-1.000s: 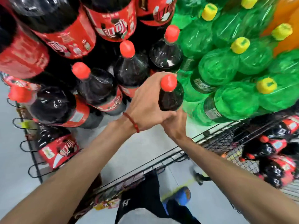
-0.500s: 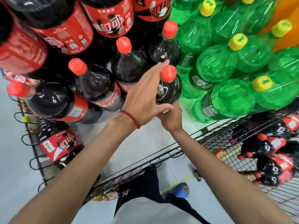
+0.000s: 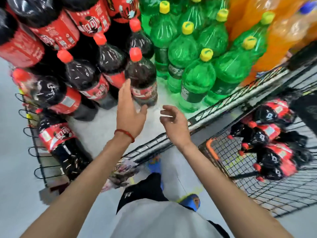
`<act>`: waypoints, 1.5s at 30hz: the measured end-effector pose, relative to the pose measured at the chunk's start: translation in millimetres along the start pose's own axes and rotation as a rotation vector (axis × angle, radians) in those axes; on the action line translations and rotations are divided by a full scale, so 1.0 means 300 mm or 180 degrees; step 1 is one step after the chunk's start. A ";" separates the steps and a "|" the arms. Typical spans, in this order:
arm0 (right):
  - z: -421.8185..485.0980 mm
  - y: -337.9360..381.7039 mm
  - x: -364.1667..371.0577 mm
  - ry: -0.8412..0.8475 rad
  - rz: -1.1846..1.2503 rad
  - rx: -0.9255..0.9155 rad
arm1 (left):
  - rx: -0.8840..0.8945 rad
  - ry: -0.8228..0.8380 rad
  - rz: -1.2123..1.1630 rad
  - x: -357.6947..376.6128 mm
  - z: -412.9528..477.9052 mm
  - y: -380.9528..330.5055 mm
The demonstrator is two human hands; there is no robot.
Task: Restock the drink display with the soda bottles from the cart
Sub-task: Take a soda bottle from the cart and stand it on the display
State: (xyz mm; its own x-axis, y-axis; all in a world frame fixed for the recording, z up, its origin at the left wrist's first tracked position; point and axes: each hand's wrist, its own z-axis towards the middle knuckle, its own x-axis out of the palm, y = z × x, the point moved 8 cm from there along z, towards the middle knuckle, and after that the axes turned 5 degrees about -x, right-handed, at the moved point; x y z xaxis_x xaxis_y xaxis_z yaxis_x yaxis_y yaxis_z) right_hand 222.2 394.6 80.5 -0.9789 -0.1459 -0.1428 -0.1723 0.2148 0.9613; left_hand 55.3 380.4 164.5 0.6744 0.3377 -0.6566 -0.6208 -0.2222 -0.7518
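A large cola bottle [image 3: 142, 78] with a red cap and red label stands upright on the white display shelf [image 3: 103, 127], between other cola bottles [image 3: 82, 79] and the green soda bottles [image 3: 197, 79]. My left hand [image 3: 130, 110] is open just in front of it, fingers straight, fingertips beside its label. My right hand [image 3: 173, 121] hovers to the right of the bottle's base with loosely curled fingers and holds nothing. The wire cart [image 3: 257, 182] at the right carries several more cola bottles [image 3: 267, 143] lying down.
Orange soda bottles [image 3: 283, 36] fill the shelf's far right. A metal rail [image 3: 223, 109] edges the shelf front. Wire hooks [image 3: 29, 117] stick out on the left side. More cola bottles [image 3: 63, 146] stand on a lower level at left. My legs and blue shoes [image 3: 190, 201] are below.
Both hands held the cola bottle earlier and lowered it onto the shelf. Now it stands on its own and both hands have let go and drawn back.
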 end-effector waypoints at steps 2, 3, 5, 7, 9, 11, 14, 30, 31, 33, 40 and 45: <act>-0.055 -0.001 -0.045 0.0013 0.0056 -0.0029 | -0.0182 0.0060 -0.0185 0.018 -0.068 -0.008; -0.114 -0.002 -0.097 0.0001 0.0082 -0.0049 | -0.0224 0.0147 -0.0222 0.045 -0.135 -0.035; -0.200 -0.015 -0.186 -0.0077 0.0172 -0.0084 | -0.0298 0.0344 -0.0280 0.100 -0.233 -0.080; -0.276 -0.042 -0.267 -0.0150 0.0192 -0.0078 | -0.0363 0.0501 -0.0364 0.156 -0.321 -0.117; -0.358 -0.079 -0.366 -0.0207 0.0177 -0.0084 | -0.0335 0.0621 -0.0450 0.223 -0.418 -0.162; -0.439 -0.127 -0.478 -0.0309 0.0214 -0.0039 | -0.0259 0.0749 -0.0551 0.302 -0.515 -0.221; -0.556 -0.193 -0.642 -0.0576 0.0286 0.0111 | -0.0218 0.1054 -0.0584 0.430 -0.649 -0.306; -0.945 -0.556 -1.291 -0.2253 0.1053 0.0927 | 0.0577 0.2710 -0.0184 1.026 -1.023 -0.654; -0.944 -0.567 -1.300 -0.2294 0.1058 0.0954 | 0.0573 0.2747 -0.0140 1.044 -1.027 -0.659; -0.939 -0.600 -1.325 -0.2344 0.1088 0.1037 | 0.0593 0.2833 0.0050 1.104 -1.033 -0.664; -0.834 -0.721 -1.424 -0.2400 0.1032 0.1392 | 0.0408 0.3407 0.0247 1.408 -1.023 -0.683; -0.699 -0.764 -1.456 -0.2262 0.0897 0.1693 | 0.0136 0.3556 0.0361 1.625 -0.950 -0.660</act>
State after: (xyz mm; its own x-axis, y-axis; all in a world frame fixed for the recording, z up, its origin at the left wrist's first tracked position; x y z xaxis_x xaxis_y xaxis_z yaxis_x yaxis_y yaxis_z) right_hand 712.2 206.6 -28.2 -0.7992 0.5668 -0.2002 0.2265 0.5924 0.7732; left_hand 620.9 328.2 -23.7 0.5798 -0.6966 -0.4225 -0.7001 -0.1608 -0.6957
